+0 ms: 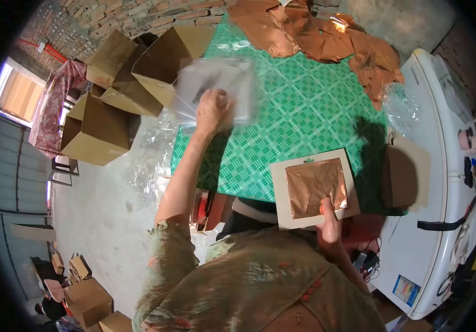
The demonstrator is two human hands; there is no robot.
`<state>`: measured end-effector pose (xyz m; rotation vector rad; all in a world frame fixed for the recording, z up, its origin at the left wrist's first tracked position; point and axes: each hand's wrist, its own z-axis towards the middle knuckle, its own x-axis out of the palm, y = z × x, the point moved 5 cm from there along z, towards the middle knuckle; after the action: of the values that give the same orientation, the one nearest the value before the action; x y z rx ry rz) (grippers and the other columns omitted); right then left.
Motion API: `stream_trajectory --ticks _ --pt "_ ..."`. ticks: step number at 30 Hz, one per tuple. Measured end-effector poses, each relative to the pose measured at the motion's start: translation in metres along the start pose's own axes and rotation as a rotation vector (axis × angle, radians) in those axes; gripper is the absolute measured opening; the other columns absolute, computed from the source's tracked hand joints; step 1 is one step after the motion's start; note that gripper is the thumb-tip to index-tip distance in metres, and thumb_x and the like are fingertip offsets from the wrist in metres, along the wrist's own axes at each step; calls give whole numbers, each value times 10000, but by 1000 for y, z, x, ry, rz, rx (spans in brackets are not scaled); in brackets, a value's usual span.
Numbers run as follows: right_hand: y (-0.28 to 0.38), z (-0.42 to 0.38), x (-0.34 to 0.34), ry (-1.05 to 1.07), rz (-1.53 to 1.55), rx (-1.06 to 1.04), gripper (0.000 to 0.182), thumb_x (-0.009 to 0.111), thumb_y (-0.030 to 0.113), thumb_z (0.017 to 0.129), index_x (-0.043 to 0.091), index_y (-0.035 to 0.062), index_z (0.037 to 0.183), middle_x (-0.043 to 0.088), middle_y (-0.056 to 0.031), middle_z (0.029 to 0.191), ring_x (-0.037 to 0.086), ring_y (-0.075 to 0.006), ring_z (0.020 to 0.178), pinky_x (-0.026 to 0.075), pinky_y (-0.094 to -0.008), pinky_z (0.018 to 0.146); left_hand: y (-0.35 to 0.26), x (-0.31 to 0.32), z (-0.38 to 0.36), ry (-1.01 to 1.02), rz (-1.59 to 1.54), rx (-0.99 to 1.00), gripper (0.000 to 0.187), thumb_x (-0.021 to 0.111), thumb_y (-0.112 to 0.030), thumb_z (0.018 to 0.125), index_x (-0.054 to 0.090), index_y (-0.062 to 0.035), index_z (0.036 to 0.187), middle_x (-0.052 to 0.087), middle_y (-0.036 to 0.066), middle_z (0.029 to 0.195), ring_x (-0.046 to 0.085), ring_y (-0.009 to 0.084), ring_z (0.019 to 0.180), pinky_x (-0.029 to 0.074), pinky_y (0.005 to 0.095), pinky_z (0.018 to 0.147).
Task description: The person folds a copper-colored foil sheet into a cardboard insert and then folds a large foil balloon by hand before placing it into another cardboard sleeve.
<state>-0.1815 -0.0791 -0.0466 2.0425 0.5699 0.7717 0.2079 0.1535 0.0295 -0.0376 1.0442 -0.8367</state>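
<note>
so my right hand (pixel 331 227) has hold of a pale card (pixel 281 191), thumb on top pressing a folded copper sheet (pixel 310 185) against it; the card is at the near edge of the green table (pixel 293 105), can't tell if it's touching the cloth; my left hand (pixel 214 110) is over on a stack of clear plastic (pixel 243 77) at the table's left side, fingers curled down onto it, but it's all blurry there so I can't tell if I've pinched a piece or not; I'd call this the fiddling-with-the-plastic step; imo the next move calls for a clean grip on that side, plus a steady right thumb so the folded sheet can't slide off; crumpled copper sheets (pixel 326 41) lie along the far edge, well apart from both hands
</note>
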Motion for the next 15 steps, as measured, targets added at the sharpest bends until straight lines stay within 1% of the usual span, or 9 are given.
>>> stream_trajectory --ticks 3,5,6,8,11,15 --pt "13 -4 9 -33 -44 -4 371 653 269 1047 545 114 1366 532 53 1019 508 -57 906 436 -258 796 8 7 4 86 -6 -112 276 799 -238 869 721 -78 1080 652 111 838 645 290 817 527 419 758" --pt "23 -8 16 -73 -123 -20 379 647 288 1051 546 100 1365 541 54 1032 514 -55 916 432 -252 792 9 4 4 74 -91 -172 237 796 -249 852 727 -86 1010 665 112 790 662 313 789 527 432 730" --pt "20 -5 14 -54 -116 -27 388 643 291 1054 544 94 1373 548 53 1041 516 -56 920 431 -251 792 10 5 5 68 -135 -199 219 794 -254 844 730 -90 975 672 113 766 671 324 775 527 438 716" --pt "11 3 7 -18 -100 -41 406 635 296 1058 539 83 1390 561 52 1058 522 -58 928 428 -248 792 16 7 5 86 -192 -262 226 780 -278 861 741 -82 967 709 122 810 693 311 785 538 426 726" --pt "9 6 5 -27 -132 37 429 619 289 1068 519 83 1431 568 39 1098 529 -63 955 445 -263 819 30 14 9 119 -199 -318 244 760 -306 886 754 -80 979 740 132 853 715 301 805 549 408 749" --pt "18 0 12 -41 -33 52 473 624 285 1065 490 76 1468 558 13 1210 530 -76 1049 447 -281 939 32 15 12 124 -174 -342 273 742 -338 914 763 -82 1007 744 147 865 723 308 817 548 410 764"
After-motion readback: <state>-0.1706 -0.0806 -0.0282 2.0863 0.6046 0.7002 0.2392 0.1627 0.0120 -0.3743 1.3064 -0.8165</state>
